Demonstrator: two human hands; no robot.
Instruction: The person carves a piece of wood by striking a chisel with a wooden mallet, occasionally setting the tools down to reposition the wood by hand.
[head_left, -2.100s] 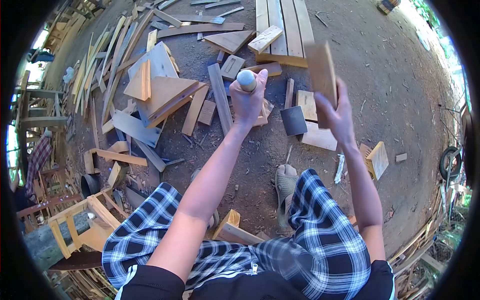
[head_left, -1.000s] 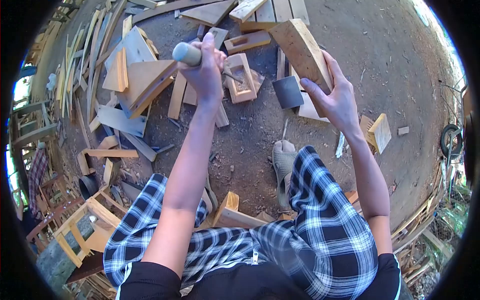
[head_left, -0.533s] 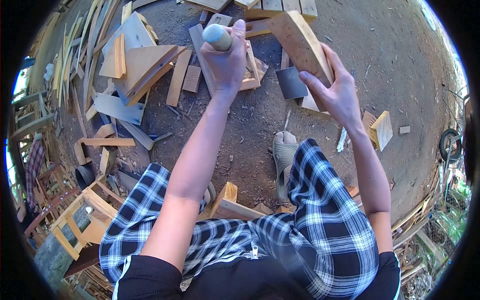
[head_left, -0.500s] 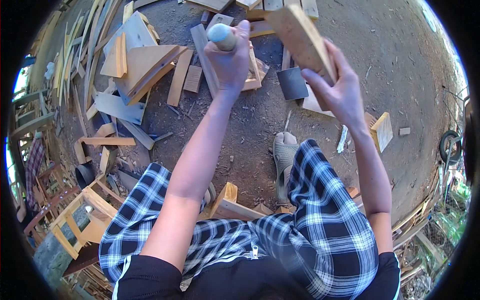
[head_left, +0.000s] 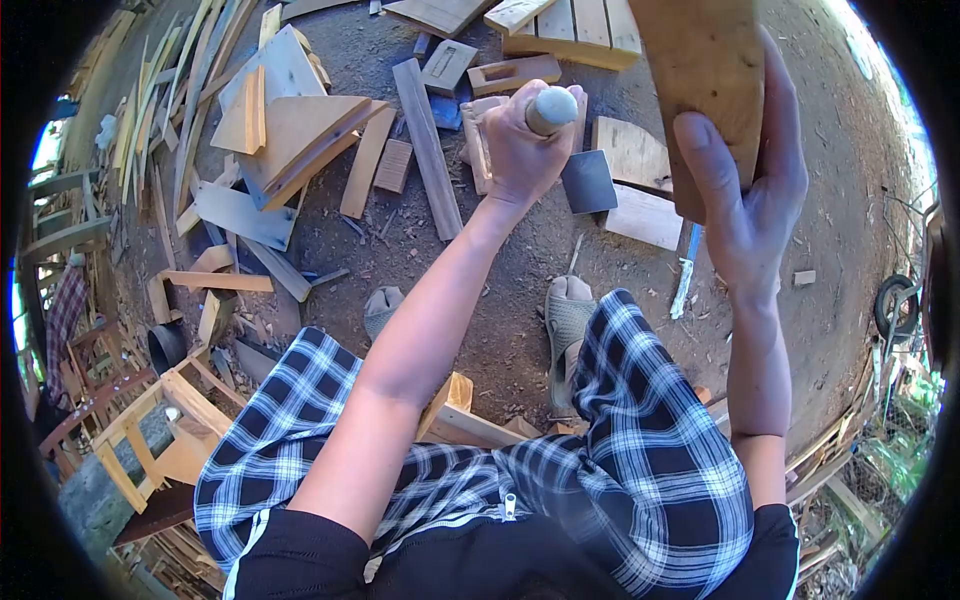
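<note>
My left hand (head_left: 525, 150) is wrapped round a rounded wooden handle (head_left: 551, 111), whose pale end points up at the camera; the rest of the tool is hidden beneath the fist. At the upper right, my right hand (head_left: 755, 200) grips a thick brown wooden block (head_left: 705, 90), with the thumb on its near face. The block stands on end, raised close to the camera, and its top runs out of view. Under and around my left hand lies a small wooden frame (head_left: 476, 150). A dark square plate (head_left: 589, 182) rests to the right of it on the ground.
Stacked boards (head_left: 300, 140) and long thin strips (head_left: 150, 110) lie at the upper left. A long grey plank (head_left: 427, 150) lies ahead. Slatted wood (head_left: 575, 30) is at the top. A wooden frame (head_left: 150, 440) stands lower left, a tire (head_left: 898, 305) far right.
My left hand has moved right with the handle. My right hand has moved right, and its block has turned more upright. More of the boards behind the dark plate shows.
</note>
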